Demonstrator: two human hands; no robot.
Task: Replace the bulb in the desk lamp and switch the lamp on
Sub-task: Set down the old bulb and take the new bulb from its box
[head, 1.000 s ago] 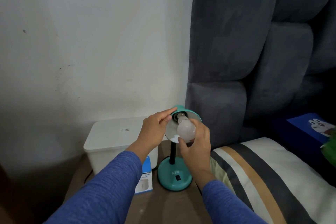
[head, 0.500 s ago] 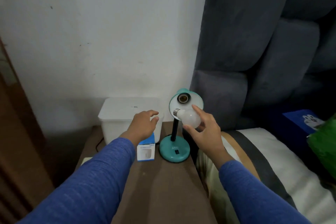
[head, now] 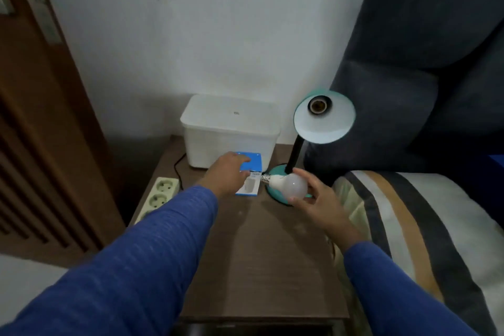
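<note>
Sleeves: we see two blue sleeves (head: pixel 152 262) reaching out from the bottom edge.
Worktop: the brown worktop (head: pixel 259 259) is under our arms, with the striped bed cover (head: pixel 425 226) just beside it on the right.
Right hand: our right hand (head: pixel 317 203) has its fingers curled round the bulb, pinching it from above and below.
Bulb: the white bulb (head: pixel 293 186) is in the air, lying on its side in front of the lamp foot, with its metal screw end pointing left.
Left hand: our left hand (head: pixel 227 176) lies palm down on the blue box, fingers bent over its top. We cannot tell if it grips the box.
Blue box: the small blue and white box (head: pixel 251 169) stands on the worktop, between the white tub and the lamp foot.
Power strip: a pale power strip (head: pixel 159 198) lies at the left edge of the worktop.
Lamp: the teal lamp (head: pixel 324 117) stands on the worktop by the bed. Its shade is tipped up toward us, and its socket (head: pixel 319 104) is a dark hole.
White tub: a white tub (head: pixel 230 131) with a lid sits at the back, against the wall.
</note>
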